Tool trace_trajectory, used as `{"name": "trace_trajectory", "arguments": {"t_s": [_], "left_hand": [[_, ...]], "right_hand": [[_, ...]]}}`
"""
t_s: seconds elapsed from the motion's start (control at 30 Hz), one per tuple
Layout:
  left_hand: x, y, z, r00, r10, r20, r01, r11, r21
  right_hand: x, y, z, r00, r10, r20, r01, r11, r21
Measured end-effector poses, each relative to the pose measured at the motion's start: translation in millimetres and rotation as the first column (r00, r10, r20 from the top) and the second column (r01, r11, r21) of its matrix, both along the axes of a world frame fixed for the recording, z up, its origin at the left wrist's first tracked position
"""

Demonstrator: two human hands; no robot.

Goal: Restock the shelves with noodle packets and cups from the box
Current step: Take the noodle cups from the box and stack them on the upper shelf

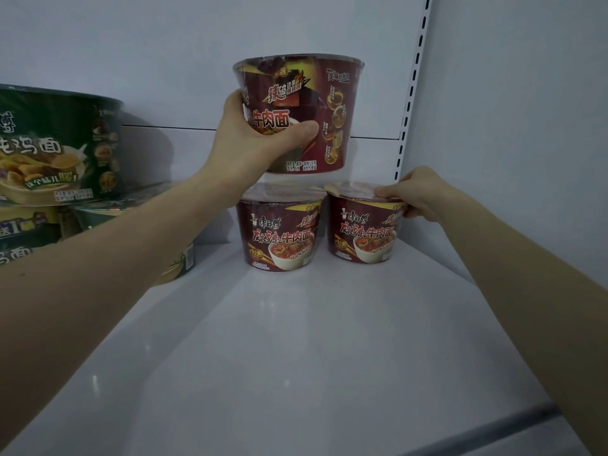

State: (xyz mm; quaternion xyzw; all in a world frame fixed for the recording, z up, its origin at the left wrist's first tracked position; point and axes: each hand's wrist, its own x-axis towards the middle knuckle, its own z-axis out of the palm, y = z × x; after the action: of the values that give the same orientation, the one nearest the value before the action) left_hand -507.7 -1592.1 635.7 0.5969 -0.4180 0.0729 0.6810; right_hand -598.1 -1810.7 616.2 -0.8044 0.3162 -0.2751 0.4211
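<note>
My left hand (250, 139) grips a dark red noodle cup (316, 103) and holds it in the air just above another red cup (281, 238) standing at the back of the white shelf (296, 340). A second red cup (365, 232) stands to its right in the back corner. My right hand (416, 197) rests on that cup's lid and rim, fingers curled around its right edge. Both standing cups are upright with labels facing me.
Green noodle cups (59, 149) are stacked at the left of the shelf, one (177, 258) partly hidden behind my left forearm. A slotted white upright (413, 90) runs along the back right corner. The shelf's front edge (493, 426) lies at the bottom right.
</note>
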Motion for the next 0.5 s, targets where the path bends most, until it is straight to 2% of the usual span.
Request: {"name": "trace_trajectory", "arguments": {"t_s": [0.2,0.5], "left_hand": [[-1.2,-2.9,-2.0,1.000,-0.014,-0.010,0.014,1.000,-0.019],[-2.0,-3.7,-0.2,1.000,0.004,-0.007,-0.004,1.000,-0.031]], "right_hand": [[5.8,-7.7,-3.4,0.997,0.067,0.026,-0.068,0.997,0.045],[12.9,-16.6,-9.9,0.992,0.034,0.120,-0.046,0.994,0.097]]}}
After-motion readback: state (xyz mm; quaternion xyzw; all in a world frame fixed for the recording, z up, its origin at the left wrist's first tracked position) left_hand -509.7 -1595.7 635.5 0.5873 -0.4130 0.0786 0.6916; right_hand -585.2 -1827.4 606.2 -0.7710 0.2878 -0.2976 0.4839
